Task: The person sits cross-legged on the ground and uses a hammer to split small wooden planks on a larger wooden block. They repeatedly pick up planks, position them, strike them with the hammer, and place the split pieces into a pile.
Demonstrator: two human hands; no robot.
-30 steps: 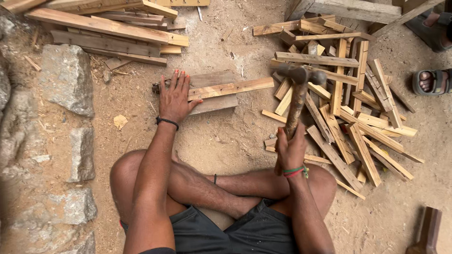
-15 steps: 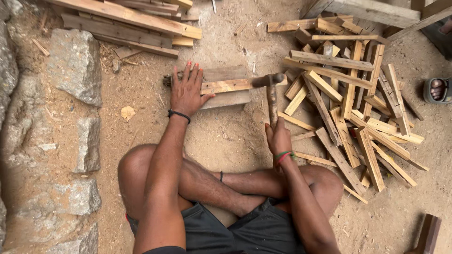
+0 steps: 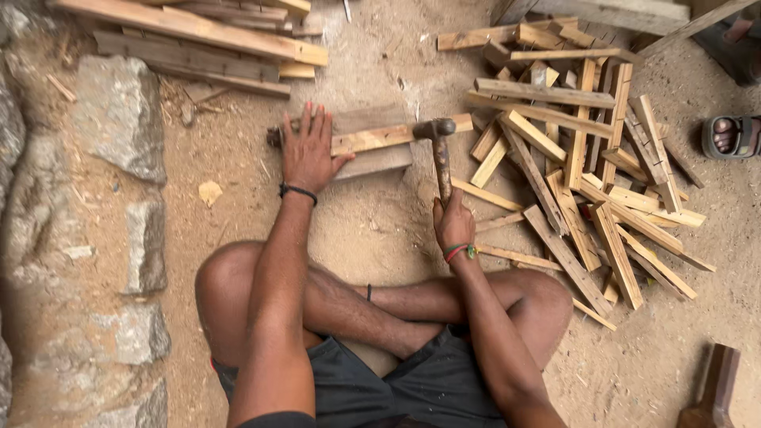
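Your left hand (image 3: 307, 150) flat, open, pinning slat (image 3: 380, 136) on block (image 3: 372, 162), far centre. Right hand (image 3: 453, 223) closed round hammer (image 3: 438, 154) handle; head rests at slat's right end. Step looks like hammering slat. Next swing calls for a firm pin, fingers away from head. Slat pile (image 3: 587, 174) lies right.

Bare sandy ground (image 3: 372, 222) lies open between the crossed legs and the wooden block (image 3: 372, 141), giving free passage from the knees up to its near edge. The left hand (image 3: 307, 150) presses flat on the block's left end, the hammer (image 3: 438, 150) rests on its right end, so only the middle of the strip (image 3: 388, 136) is unblocked. To the right, a heap of wood offcuts (image 3: 579, 166) bars the way. Stones (image 3: 119, 119) wall the left side; stacked planks (image 3: 198, 32) close the far edge.
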